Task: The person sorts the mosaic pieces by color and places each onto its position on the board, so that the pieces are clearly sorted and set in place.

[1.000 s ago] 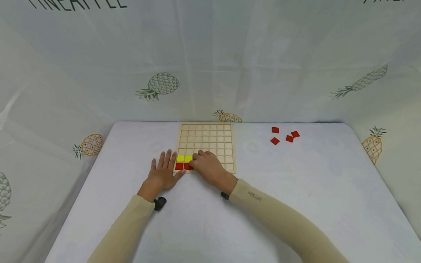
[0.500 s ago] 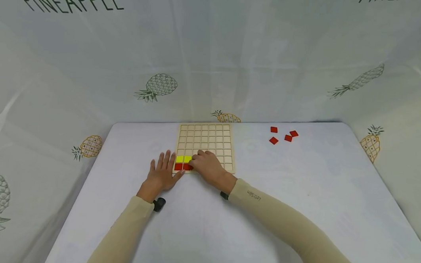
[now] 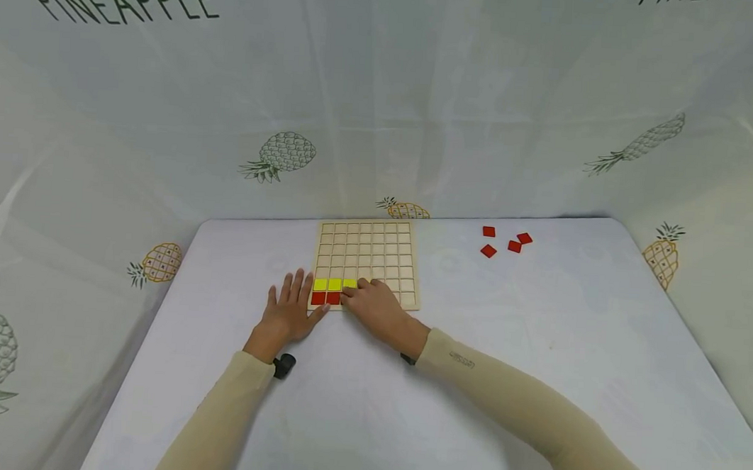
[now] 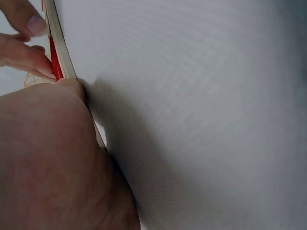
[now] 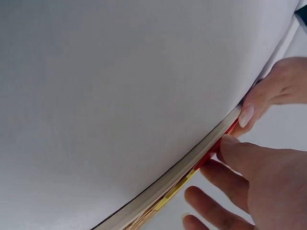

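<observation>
My left hand (image 3: 288, 317) lies flat with spread fingers at the front left corner of a wooden grid board (image 3: 365, 252). Its thumb touches the board's front edge. My right hand (image 3: 375, 307), fingers bent, is over the front row just right of two red square tiles (image 3: 325, 298). In the right wrist view its thumb and index fingertips (image 5: 206, 167) are at a red tile (image 5: 205, 158), which they pinch. Behind the red row lie three yellow square tiles (image 3: 335, 285). The right fingers hide the cells beneath them.
Several loose red tiles (image 3: 488, 251) lie on the white table (image 3: 506, 320), right of the board near the back edge. A pineapple-print curtain (image 3: 484, 127) hangs behind and beside the table. Each wrist wears a small black camera (image 3: 284, 364).
The right hand has shifted slightly to the right, and its wrist has turned a little. A third yellow tile now shows from behind its fingers. The left hand stays in place.
</observation>
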The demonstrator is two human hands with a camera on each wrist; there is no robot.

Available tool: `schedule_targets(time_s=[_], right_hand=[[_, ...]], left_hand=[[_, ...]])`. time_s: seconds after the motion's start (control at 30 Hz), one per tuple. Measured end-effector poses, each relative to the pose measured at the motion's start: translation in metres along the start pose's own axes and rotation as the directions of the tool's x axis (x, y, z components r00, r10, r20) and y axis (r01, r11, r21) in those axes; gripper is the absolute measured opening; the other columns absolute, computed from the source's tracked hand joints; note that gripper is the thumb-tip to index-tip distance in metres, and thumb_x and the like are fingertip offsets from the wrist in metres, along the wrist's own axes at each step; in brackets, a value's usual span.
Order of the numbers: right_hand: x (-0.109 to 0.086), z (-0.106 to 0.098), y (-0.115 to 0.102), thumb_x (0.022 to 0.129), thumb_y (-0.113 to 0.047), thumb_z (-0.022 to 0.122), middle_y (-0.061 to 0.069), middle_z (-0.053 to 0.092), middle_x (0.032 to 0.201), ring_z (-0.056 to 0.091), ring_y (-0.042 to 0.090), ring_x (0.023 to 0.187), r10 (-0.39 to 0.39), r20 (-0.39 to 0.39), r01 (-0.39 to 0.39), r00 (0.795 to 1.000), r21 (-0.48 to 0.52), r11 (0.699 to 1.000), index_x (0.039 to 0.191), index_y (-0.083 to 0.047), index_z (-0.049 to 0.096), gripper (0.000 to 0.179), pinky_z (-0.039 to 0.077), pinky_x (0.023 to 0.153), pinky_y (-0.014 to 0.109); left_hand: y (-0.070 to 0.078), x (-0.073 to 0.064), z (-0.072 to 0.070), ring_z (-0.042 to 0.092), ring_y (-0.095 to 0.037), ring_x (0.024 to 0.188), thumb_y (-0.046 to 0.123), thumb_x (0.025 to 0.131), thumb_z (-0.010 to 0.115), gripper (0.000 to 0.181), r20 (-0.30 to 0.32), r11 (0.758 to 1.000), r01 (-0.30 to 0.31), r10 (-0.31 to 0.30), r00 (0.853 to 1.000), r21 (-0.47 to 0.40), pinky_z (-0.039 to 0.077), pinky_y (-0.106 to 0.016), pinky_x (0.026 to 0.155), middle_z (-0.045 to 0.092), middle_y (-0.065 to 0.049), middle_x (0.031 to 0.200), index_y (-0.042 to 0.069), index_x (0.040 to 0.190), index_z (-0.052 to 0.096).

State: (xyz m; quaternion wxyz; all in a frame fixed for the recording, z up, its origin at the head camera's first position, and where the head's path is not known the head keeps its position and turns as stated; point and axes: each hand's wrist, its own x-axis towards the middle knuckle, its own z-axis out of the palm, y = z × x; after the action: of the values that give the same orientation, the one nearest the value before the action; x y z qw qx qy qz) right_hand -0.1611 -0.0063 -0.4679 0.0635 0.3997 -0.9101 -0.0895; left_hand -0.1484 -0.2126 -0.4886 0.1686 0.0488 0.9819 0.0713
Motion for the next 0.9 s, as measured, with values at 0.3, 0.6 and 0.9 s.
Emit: schedule_targets(time_s=[0.3, 0.6, 0.9], right_hand=[[-0.013, 0.000, -0.004, 0.099, -0.013, 0.077, -0.003, 0.064, 0.149, 0.067, 0.019, 0.125, 0.010, 0.027, -0.009, 1.000, -0.043, 0.999, 0.144, -0.018, 0.068, 0.047, 0.055, 0.102, 0.033], [-0.029, 0.003, 0.008, 0.097, -0.009, 0.078, 0.000, 0.065, 0.148, 0.066, 0.021, 0.125, 0.020, -0.015, -0.020, 1.000, 0.013, 1.000, 0.141, -0.016, 0.069, 0.046, 0.055, 0.104, 0.037], [-0.068, 0.011, 0.063, 0.097, -0.018, 0.079, 0.006, 0.070, 0.140, 0.068, 0.026, 0.121, 0.119, -0.125, -0.104, 0.985, 0.122, 0.987, 0.132, -0.015, 0.074, 0.035, 0.055, 0.103, 0.043]], left_hand=[[0.004, -0.004, -0.006, -0.001, -0.045, 0.163, 0.048, 0.111, 0.045, 0.086, -0.004, 1.000, -0.006, 0.006, 1.000, -0.018, 0.000, -0.066, 0.128, 0.000, -0.026, 0.176, -0.003, 0.168, 0.007], [-0.006, 0.009, 0.009, -0.005, -0.044, 0.163, 0.055, 0.109, 0.046, 0.093, 0.020, 1.000, 0.012, -0.012, 1.000, 0.009, -0.002, -0.067, 0.127, -0.006, -0.023, 0.176, 0.002, 0.169, 0.001], [-0.009, 0.011, 0.010, -0.005, -0.044, 0.163, 0.056, 0.108, 0.046, 0.093, 0.019, 1.000, 0.014, -0.014, 1.000, 0.009, -0.002, -0.067, 0.127, -0.007, -0.023, 0.176, 0.002, 0.169, -0.001]])
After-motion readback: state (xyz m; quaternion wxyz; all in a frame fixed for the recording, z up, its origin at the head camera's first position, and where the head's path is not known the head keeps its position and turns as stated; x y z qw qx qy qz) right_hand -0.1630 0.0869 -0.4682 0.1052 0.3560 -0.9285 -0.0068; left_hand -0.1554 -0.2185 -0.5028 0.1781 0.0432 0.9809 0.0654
